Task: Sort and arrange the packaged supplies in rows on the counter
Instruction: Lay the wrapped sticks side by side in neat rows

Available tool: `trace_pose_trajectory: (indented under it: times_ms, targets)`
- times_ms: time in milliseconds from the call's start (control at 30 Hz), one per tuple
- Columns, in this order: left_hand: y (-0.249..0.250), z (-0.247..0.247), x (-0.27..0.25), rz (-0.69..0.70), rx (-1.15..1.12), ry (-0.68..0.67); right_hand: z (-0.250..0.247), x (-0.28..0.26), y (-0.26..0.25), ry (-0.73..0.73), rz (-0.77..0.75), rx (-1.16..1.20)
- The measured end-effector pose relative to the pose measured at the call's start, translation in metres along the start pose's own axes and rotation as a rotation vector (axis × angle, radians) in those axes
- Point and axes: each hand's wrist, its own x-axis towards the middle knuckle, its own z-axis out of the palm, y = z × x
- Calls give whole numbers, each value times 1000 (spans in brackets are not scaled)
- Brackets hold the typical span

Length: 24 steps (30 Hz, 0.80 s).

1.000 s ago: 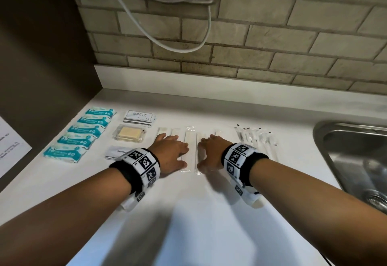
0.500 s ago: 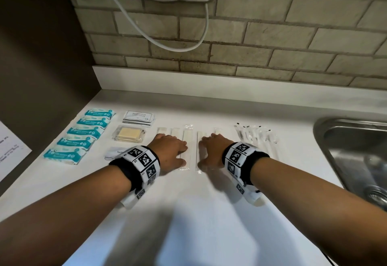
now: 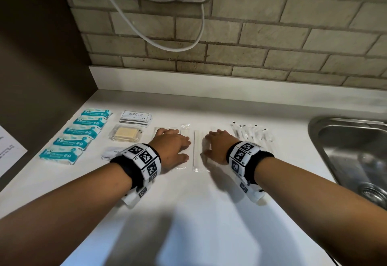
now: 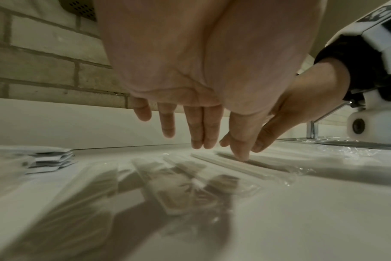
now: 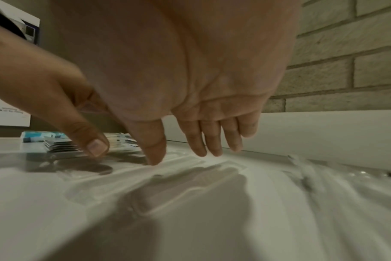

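Note:
Several long clear-wrapped white sticks (image 3: 196, 150) lie side by side in the middle of the white counter (image 3: 209, 213). My left hand (image 3: 172, 147) lies palm down over the left ones, fingers straight, thumb tip on the wrap (image 4: 243, 159). My right hand (image 3: 217, 146) lies palm down over the right ones, fingers extended, thumb touching the plastic (image 5: 154, 162). Neither hand grips anything. One wrapped stick shows bare in the gap between the hands.
At the left stand a column of teal packets (image 3: 79, 133), shampoo sachets (image 3: 136, 116), a wrapped soap bar (image 3: 126, 133) and a white sachet (image 3: 113, 152). Black-tipped clear packets (image 3: 251, 133) lie right of my hands. A steel sink (image 3: 354, 152) is at far right, brick wall behind.
Both hands have stayed flat on the wrapped sticks, shifting only slightly; the gap between them now shows one stick a little more.

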Motion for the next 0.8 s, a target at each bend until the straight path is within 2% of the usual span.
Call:
trace_pose_trajectory:
  times_ms: [200, 367, 800]
  targets:
    - [25, 10, 10, 68, 88, -63, 10, -8, 12, -98, 36, 81]
    - [30, 11, 13, 43, 130, -104, 12, -12, 14, -123, 29, 117]
    - [26, 12, 15, 40, 125, -118, 7, -20, 13, -97, -50, 79]
